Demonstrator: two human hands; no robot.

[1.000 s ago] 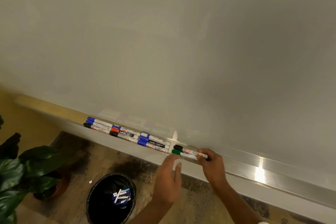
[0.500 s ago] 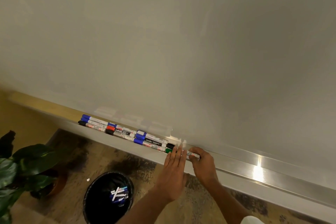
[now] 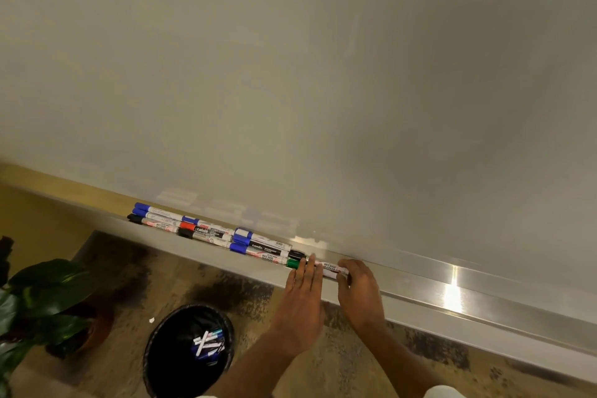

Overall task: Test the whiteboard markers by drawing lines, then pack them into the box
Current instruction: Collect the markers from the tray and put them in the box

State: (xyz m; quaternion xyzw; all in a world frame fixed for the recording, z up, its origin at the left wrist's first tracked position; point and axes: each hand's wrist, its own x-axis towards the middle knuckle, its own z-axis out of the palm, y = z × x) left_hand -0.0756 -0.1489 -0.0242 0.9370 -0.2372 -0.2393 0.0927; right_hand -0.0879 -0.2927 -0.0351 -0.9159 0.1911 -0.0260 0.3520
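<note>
Markers on tray under whiteboard; bin on floor below, plant L of bin.

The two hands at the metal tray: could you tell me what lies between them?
In the head view, the printed barrel of the green-capped white marker bridges the gap from left hand to right hand.
</note>
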